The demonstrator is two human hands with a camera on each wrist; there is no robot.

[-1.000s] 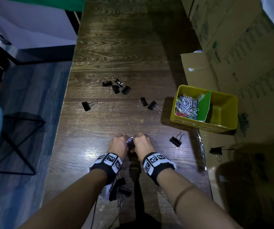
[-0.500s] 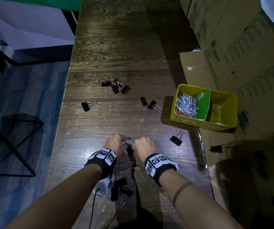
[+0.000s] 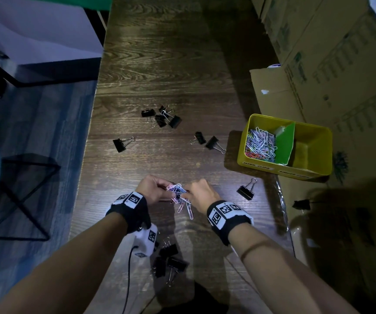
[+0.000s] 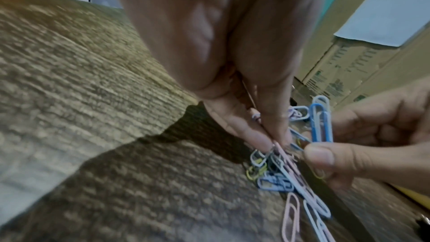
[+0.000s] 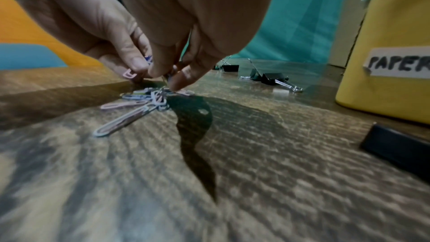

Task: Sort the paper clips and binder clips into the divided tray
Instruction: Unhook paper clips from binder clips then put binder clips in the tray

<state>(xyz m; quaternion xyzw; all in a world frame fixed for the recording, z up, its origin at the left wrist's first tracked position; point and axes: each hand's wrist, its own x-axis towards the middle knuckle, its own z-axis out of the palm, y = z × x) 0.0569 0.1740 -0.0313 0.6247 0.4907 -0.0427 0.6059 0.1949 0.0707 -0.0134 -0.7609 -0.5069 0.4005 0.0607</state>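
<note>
A small bunch of pastel paper clips point(image 3: 179, 196) point(image 4: 284, 176) point(image 5: 139, 104) lies and hangs at the near middle of the wooden table. My left hand point(image 3: 157, 189) point(image 4: 267, 135) pinches some of them from the left. My right hand point(image 3: 197, 193) point(image 5: 163, 73) pinches blue ones point(image 4: 321, 122) from the right. The yellow divided tray point(image 3: 318, 137) point(image 5: 384, 62) stands at the right; its left part holds a heap of paper clips point(image 3: 260, 143), behind a green divider point(image 3: 285, 143). Black binder clips point(image 3: 162, 116) lie scattered on the table.
Cardboard boxes point(image 3: 329, 53) line the right side behind the tray. More binder clips lie near my left wrist point(image 3: 167, 259), beside the tray point(image 3: 247, 189) and at the left point(image 3: 121, 143). The table's left edge drops to the floor.
My hands have moved a little apart and lifted, and the bunch of paper clips between them has come into view, some of them dangling down to the table.
</note>
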